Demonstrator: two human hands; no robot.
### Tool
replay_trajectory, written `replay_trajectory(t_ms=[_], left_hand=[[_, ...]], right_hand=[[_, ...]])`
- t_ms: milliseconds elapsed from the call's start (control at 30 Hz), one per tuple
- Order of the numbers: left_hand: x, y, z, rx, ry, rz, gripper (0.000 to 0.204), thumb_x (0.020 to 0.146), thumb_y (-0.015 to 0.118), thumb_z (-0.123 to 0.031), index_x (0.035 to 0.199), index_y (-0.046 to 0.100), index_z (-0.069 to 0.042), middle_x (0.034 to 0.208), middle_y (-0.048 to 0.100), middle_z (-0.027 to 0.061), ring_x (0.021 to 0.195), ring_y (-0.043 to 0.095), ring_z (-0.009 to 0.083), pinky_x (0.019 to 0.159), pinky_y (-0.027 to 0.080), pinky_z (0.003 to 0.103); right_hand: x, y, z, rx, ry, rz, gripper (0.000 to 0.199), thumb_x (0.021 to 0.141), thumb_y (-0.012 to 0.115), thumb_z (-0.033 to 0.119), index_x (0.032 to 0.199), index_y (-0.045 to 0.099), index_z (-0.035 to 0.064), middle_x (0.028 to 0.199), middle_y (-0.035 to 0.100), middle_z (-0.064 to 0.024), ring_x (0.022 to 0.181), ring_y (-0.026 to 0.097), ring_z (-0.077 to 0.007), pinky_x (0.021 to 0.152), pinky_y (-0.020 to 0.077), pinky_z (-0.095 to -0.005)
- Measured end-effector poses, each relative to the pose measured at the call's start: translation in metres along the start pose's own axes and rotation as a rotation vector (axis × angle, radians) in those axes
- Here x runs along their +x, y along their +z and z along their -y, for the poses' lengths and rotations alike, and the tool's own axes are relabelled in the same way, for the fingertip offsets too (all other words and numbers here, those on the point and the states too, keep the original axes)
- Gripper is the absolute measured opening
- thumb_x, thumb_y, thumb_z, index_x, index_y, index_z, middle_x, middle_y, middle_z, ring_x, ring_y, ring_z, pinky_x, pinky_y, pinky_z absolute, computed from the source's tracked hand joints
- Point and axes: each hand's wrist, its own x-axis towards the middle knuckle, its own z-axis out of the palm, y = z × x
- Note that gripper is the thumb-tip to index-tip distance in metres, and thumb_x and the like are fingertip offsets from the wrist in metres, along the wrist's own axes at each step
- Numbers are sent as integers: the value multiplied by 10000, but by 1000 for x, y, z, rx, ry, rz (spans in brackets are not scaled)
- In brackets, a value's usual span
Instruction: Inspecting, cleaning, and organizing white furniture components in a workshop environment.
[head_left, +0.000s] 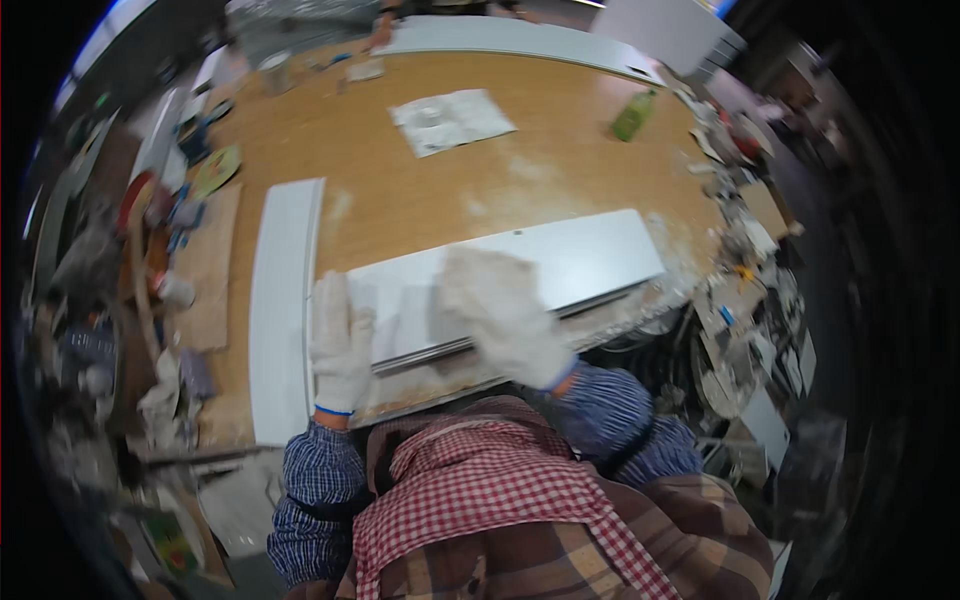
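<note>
Pressing a white panel (pixel 520 275), left hand (pixel 342 345) and, seemingly, blurred right hand (pixel 500 310).

A wide wooden workbench (pixel 430 190) fills the room, with cluttered shelves (pixel 760 290) alongside.

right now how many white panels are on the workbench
3. One panel lies across the near edge under both gloved hands, left hand and right hand. One narrow panel runs along the left side. One long panel lies at the far edge. Clutter may hide others.

Panel (pixel 590 255) on table (pixel 400 200), bottle (pixel 633 116) behind.
</note>
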Motion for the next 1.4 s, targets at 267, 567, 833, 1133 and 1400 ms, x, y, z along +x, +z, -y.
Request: replay_trajectory(t_ms=[267, 567, 833, 1133, 1400], left_hand=[[49, 46, -18, 439, 83, 186, 640, 951, 628, -359, 1446, 488, 21, 1437, 530, 236, 1395, 416, 406, 1210, 224, 550], [33, 38, -61, 486, 133, 209, 676, 824, 731, -369, 1324, 530, 39, 1324, 531, 205, 1272, 450, 404, 1115, 288, 558], [-16, -12, -95, 493, 395, 561, 846, 673, 838, -487, 1269, 561, 47, 1289, 520, 260, 1224, 445, 487, 1044, 332, 592], [-9, -15, -39, 359, 767, 377, 509, 663, 648, -9, 1169, 627, 47, 1116, 606, 198, 954, 601, 392, 802, 493, 465], [-27, -39, -38, 10, 291, 356, 532, 775, 765, -26, 1298, 665, -7, 1124, 727, 171, 1034, 729, 342, 881, 592, 395]], right_hand=[[-10, 49, -37, 4, 11, 212, 383, 958, 594, 378, 1191, 649, 79, 1336, 577, -162, 1313, 482, -321, 1173, 308, -519], [-92, -64, -232, -370, 645, 80, 321, 988, 500, 339, 1126, 640, 85, 1257, 592, -134, 1221, 525, -316, 1084, 353, -493], [-47, -70, -131, -262, 751, 249, 198, 902, 581, 244, 991, 623, 71, 1095, 628, -141, 1010, 603, -325, 872, 463, -495], [-143, -70, -179, -383, 394, -43, 249, 897, 576, 313, 1036, 634, 114, 1100, 607, -113, 1055, 571, -311, 942, 426, -457], [-206, -130, -220, -449, 988, -300, 388, 993, 542, 173, 1372, 576, 96, 1355, 586, -233, 1232, 565, -420, 1045, 453, -459]])
